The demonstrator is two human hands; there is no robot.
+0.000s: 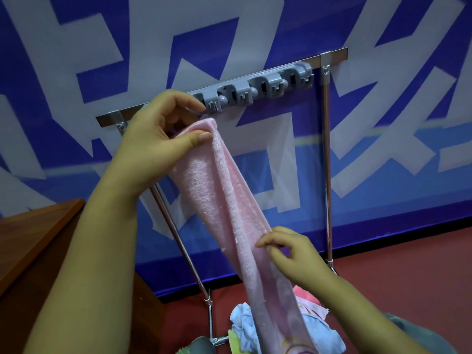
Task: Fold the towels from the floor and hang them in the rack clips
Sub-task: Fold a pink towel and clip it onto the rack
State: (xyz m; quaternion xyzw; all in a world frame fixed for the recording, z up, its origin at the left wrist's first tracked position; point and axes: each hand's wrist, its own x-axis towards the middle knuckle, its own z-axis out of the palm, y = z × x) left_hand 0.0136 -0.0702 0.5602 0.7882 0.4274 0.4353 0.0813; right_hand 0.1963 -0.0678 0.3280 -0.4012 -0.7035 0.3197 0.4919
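A: Setting? Not a home, by the look of it.

B: Staged indoor area. Large blue printed banner with oversized white characters (178,60) fills the whole back wall, event or exhibition style.

A: Floor?

B: Dark red smooth floor (408,277), black strip along the banner's foot.

A: Furnishings?

B: Freestanding chrome metal rack with a grey plastic clip strip (258,90) set directly before the banner. Brown wood-laminate desk or cabinet (38,238) at the left edge. Pile of loose coloured cloths (242,325) on the floor by the rack's foot.

A: Verdict?

B: Demonstration or recording space; exact kind unclear.
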